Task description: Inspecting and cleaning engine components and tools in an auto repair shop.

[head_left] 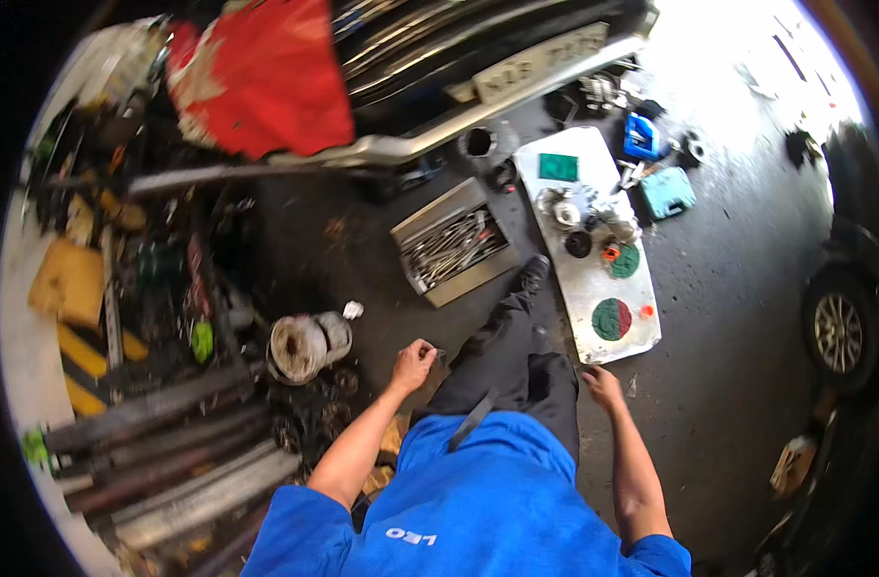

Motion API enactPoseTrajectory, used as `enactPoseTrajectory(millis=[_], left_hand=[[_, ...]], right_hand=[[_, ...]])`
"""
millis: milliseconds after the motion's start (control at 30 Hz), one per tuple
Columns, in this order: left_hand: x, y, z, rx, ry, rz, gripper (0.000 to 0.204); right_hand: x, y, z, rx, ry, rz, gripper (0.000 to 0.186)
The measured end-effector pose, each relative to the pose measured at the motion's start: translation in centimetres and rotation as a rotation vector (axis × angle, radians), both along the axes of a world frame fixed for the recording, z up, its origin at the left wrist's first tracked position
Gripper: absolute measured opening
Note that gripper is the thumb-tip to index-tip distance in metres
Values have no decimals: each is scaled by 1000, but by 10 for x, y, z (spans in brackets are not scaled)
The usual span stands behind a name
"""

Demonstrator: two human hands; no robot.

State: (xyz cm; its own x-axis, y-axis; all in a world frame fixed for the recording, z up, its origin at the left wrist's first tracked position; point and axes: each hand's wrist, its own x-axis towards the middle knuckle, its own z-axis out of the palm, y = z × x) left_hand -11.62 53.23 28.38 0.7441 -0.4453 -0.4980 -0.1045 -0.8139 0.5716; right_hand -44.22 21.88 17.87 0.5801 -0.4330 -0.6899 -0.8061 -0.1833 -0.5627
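My left hand [415, 364] is closed in front of my left hip, its fingers curled in. A small dark bit shows beside the fingers, too blurred to name. On the other side, my right hand [605, 387] hangs by the near corner of a pale metal-topped table [593, 337]; whether it touches the corner is unclear, and most of its fingers are hidden. One leg is stretched forward between the table and an open metal toolbox [418, 272] full of wrenches [454, 245]. Green round pads [611, 319], a dark ring [578, 244] and metal parts [566, 213] lie on the table.
A car's front bumper [401, 146] with a red cloth [266, 82] spans the far side. Left are a dirty white bucket [297, 348] and stacked metal bars [161, 433]. A teal case [667, 192] and blue container [641, 137] stand beyond the table; a car wheel [837, 332] is right.
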Motion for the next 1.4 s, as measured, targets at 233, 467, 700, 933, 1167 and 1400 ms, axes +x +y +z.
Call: enactPoseTrajectory(millis=[233,467,700,933,1167,1400], left_hand=[[-44,183,43,224,110,424,23],[-86,194,76,-68,141,648,24],[-146,207,133,-207,307,782,28],[-183,206,156,-324,540,1099,36],[-179,252,103,-226,361,900,37],[-164,247,115,-427,816,851,30]], right_hand=[[-165,-35,25,270,370,-732,31],[-71,-59,34,289,167,-448,27],[109,4,158,616,99,216,33],[129,64,237,670,293,270,47],[124,63,243,680,247,401,32],[121,17,167,549,-74,660,26]])
